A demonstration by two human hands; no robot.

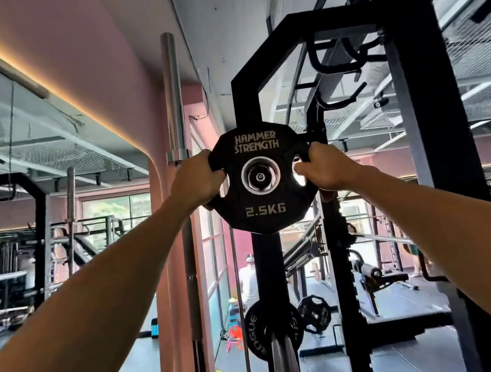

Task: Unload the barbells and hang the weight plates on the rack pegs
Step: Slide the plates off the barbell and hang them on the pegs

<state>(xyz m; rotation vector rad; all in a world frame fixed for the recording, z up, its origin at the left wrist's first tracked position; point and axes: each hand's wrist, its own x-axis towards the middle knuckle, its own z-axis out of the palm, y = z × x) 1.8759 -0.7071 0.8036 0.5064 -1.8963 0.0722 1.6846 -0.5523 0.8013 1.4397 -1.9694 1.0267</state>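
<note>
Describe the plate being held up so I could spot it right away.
Find the black rack upright at centre. At head height, both hands, left hand and right hand, hold a small black plate on a peg. It reads 2.5KG, unlike the larger Rogue plate below.

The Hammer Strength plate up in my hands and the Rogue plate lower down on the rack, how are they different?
The Hammer Strength plate sits high on the rack, gripped by the left hand and right hand; the Rogue plate hangs lower, untouched. The Hammer Strength plate has grip holes and a many-sided edge and reads 2.5KG; the Rogue plate looks round, without openings, and no weight marking is legible. Both are black with pale lettering, each on a metal peg.
</note>
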